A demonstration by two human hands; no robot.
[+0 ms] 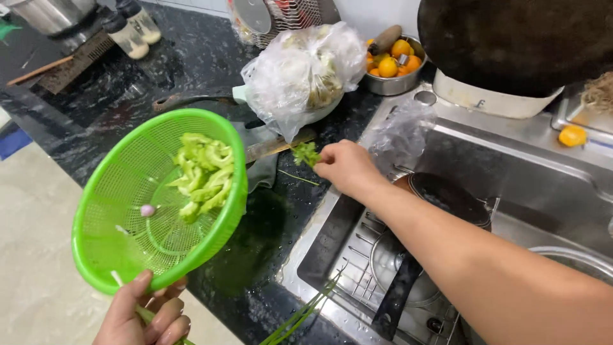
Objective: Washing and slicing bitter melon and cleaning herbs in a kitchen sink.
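Gripping the rim of a tilted green colander over the worktop edge, the left hand is closed on it and on some green stalks, its wrist cut off by the frame. Cut green vegetable pieces and a small pinkish bulb lie inside. Farther on, the right hand pinches a leafy sprig above a knife whose handle is hidden; a bag blurs its contents beside the sink.
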